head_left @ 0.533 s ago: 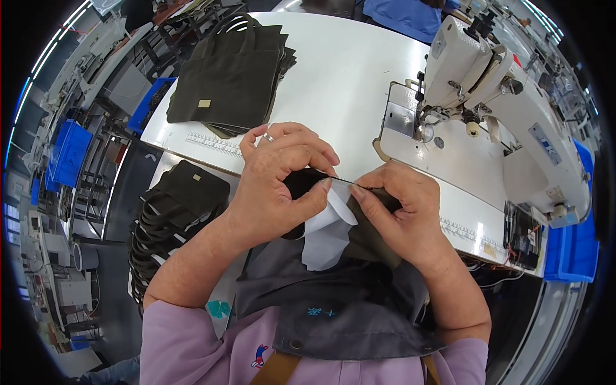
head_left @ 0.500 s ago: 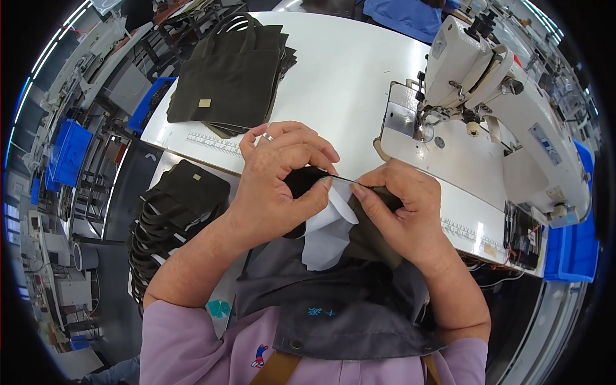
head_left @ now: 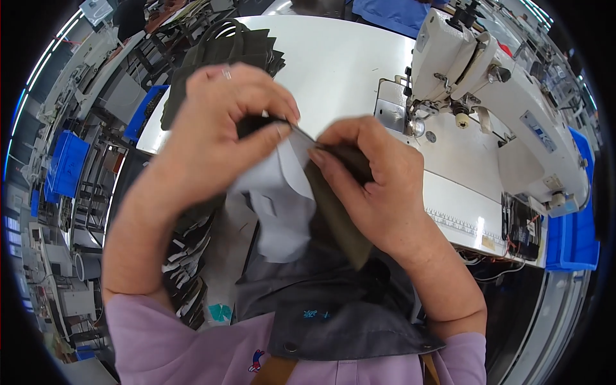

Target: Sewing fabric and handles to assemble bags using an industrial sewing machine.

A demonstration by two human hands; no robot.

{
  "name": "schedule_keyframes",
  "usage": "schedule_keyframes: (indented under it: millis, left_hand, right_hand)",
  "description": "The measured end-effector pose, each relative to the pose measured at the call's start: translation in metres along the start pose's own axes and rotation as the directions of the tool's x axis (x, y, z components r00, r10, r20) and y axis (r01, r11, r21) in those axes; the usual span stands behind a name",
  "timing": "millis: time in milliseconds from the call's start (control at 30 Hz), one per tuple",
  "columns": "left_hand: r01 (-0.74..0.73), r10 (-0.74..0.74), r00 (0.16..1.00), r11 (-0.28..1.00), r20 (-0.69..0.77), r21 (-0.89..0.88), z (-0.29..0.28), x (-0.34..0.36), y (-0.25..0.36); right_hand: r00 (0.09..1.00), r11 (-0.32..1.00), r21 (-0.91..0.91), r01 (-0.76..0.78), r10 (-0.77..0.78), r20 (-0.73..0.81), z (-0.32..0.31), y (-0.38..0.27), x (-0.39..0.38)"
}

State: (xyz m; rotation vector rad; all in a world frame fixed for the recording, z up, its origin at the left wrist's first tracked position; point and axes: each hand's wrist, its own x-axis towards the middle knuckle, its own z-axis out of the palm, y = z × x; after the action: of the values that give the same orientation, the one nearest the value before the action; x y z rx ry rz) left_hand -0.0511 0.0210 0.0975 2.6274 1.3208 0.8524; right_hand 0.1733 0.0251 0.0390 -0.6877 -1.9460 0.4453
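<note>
Between my hands hangs an olive-green fabric bag piece with a pale grey-white lining showing on its inner side. My left hand, slightly blurred, pinches its upper edge between thumb and fingers. A short way to the right, my right hand grips the same edge, thumb against the folded fingers. The stretch of edge between the two pinches looks taut. The piece is held up above my dark grey apron; its lower part drops towards my lap.
Behind my left hand lies a stack of olive handbags on the white table. More dark bags are piled lower left. A white sewing machine stands at the right, with a blue bin beyond the table edge.
Both hands have lifted the bag piece up and to the left, and more of its lining and green side shows. My left hand now covers much of the handbag stack.
</note>
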Motion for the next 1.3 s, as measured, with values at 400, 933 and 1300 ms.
schedule_keyframes:
  millis: [400, 933, 1300]
  left_hand:
    - [-0.498, 0.342, 0.865, 0.673, 0.368, 0.546, 0.143, 0.107, -0.003]
    - [-0.226, 0.262, 0.884, 0.965, 0.388, -0.135, 0.181, 0.11, -0.024]
    - [-0.223, 0.266, 0.951, 0.943, 0.159, -0.246, 0.19, 0.105, -0.028]
  right_hand:
    - [0.918, 0.906, -0.151, -0.396, 0.394, -0.041, -0.013, 0.065, -0.049]
    - [0.931, 0.827, -0.555, 0.086, 0.132, 0.341, -0.073, 0.082, -0.068]
    - [0.922, 0.843, -0.534, 0.059, 0.16, 0.353, -0.076, 0.083, -0.062]
